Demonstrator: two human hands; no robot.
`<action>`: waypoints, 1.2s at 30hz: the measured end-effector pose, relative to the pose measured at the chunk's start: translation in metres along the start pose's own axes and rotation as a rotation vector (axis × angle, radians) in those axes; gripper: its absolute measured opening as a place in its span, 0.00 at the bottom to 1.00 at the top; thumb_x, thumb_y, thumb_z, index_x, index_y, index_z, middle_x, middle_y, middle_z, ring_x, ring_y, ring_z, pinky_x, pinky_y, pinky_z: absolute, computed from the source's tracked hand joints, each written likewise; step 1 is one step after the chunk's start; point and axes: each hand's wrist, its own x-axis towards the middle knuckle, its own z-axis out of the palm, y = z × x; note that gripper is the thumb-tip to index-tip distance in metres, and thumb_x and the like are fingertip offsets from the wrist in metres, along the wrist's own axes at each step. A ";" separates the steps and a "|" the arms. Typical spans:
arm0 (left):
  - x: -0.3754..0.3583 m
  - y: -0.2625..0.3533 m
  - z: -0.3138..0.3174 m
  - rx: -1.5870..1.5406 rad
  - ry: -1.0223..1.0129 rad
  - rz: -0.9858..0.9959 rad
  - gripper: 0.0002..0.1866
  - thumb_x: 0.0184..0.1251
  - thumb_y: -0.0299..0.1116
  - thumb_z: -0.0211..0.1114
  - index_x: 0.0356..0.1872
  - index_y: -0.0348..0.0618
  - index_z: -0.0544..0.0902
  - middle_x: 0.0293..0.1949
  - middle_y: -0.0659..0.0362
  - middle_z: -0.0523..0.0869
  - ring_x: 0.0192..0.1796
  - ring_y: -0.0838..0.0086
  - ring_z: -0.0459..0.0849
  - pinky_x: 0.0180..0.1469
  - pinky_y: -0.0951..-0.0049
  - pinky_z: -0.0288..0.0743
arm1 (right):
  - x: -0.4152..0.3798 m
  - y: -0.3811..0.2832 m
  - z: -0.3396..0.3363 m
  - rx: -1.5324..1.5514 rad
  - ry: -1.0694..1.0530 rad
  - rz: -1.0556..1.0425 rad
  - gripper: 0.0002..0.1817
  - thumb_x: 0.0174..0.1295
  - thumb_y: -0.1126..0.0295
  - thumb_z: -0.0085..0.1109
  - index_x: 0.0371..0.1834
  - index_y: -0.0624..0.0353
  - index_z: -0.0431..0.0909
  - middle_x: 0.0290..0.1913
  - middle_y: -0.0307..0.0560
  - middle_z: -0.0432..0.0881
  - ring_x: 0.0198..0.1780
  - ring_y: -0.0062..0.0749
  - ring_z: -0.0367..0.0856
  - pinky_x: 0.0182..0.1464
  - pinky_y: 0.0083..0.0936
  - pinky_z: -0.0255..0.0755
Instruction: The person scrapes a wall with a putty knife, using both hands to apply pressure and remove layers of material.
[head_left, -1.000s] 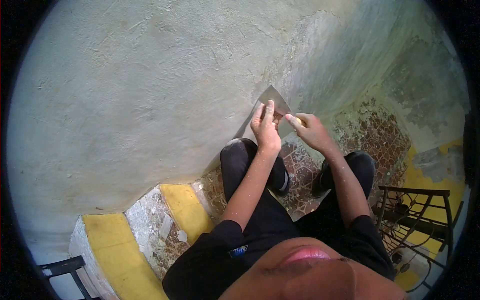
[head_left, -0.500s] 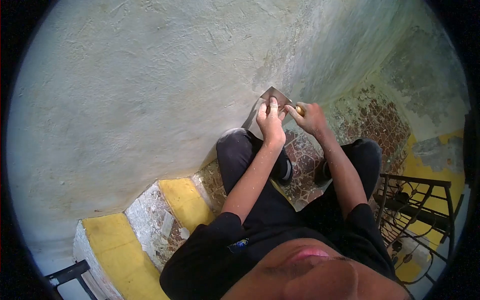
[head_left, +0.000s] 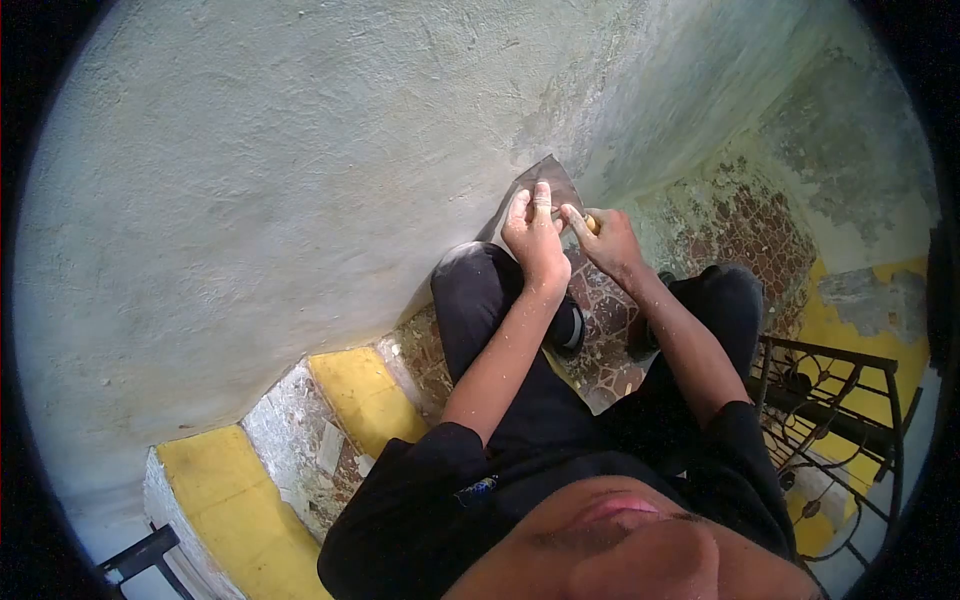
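A putty knife (head_left: 562, 180) with a broad metal blade and a yellowish wooden handle stands against the plastered wall (head_left: 300, 180), its corner pointing up. My right hand (head_left: 612, 248) is closed around the handle, its thumb lying towards the blade. My left hand (head_left: 537, 248) is at the blade, with fingers stretched out and apart over its face. White dust and specks cover both hands and forearms. The blade's lower part is hidden behind the fingers.
Yellow-edged steps (head_left: 225, 500) descend at the lower left, with plaster scraps (head_left: 331, 447) on them. Chips lie over the patterned brown tile floor (head_left: 755, 235). A dark metal railing (head_left: 830, 420) stands at the right. My bent knees flank my hands.
The putty knife's blade has tilted more upright, and its tip sits slightly higher. My left hand has shifted a little left, its fingers more spread. My right hand still grips the handle.
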 end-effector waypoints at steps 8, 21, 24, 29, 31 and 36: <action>0.002 -0.002 -0.001 0.008 0.029 0.082 0.13 0.78 0.36 0.68 0.46 0.34 0.81 0.34 0.65 0.80 0.31 0.83 0.78 0.31 0.79 0.75 | -0.006 -0.001 0.005 0.079 -0.027 0.030 0.31 0.71 0.43 0.61 0.32 0.67 0.86 0.20 0.62 0.76 0.20 0.45 0.73 0.30 0.42 0.70; -0.010 0.044 -0.008 -0.019 -0.045 0.288 0.11 0.79 0.32 0.65 0.37 0.33 0.82 0.31 0.59 0.85 0.29 0.73 0.87 0.32 0.72 0.85 | -0.002 -0.034 0.037 0.323 -0.121 0.046 0.36 0.74 0.39 0.56 0.25 0.66 0.82 0.17 0.41 0.74 0.24 0.25 0.72 0.30 0.35 0.69; -0.018 0.053 -0.007 -0.002 -0.038 0.332 0.13 0.80 0.31 0.64 0.36 0.30 0.84 0.30 0.58 0.86 0.28 0.74 0.86 0.30 0.72 0.84 | -0.014 -0.045 0.039 0.474 -0.154 0.123 0.36 0.75 0.40 0.55 0.29 0.68 0.83 0.19 0.40 0.78 0.26 0.22 0.73 0.31 0.34 0.70; -0.024 0.066 -0.010 0.133 -0.047 0.360 0.14 0.79 0.32 0.65 0.35 0.28 0.84 0.27 0.60 0.85 0.28 0.75 0.87 0.29 0.74 0.83 | -0.031 -0.065 0.053 0.594 -0.109 0.150 0.35 0.80 0.45 0.50 0.24 0.66 0.79 0.20 0.31 0.74 0.25 0.16 0.68 0.27 0.26 0.63; -0.025 0.067 -0.012 0.163 -0.035 0.377 0.14 0.79 0.32 0.65 0.36 0.28 0.85 0.26 0.62 0.84 0.27 0.78 0.85 0.28 0.76 0.80 | -0.035 -0.071 0.055 0.607 -0.107 0.193 0.34 0.80 0.44 0.50 0.25 0.65 0.79 0.21 0.32 0.75 0.24 0.16 0.68 0.25 0.25 0.63; -0.024 0.093 -0.004 0.253 -0.060 0.533 0.16 0.78 0.32 0.66 0.30 0.29 0.83 0.25 0.66 0.81 0.26 0.83 0.80 0.28 0.76 0.81 | -0.024 -0.092 0.047 0.705 -0.137 0.156 0.35 0.80 0.44 0.50 0.26 0.67 0.80 0.22 0.37 0.78 0.26 0.18 0.72 0.28 0.28 0.67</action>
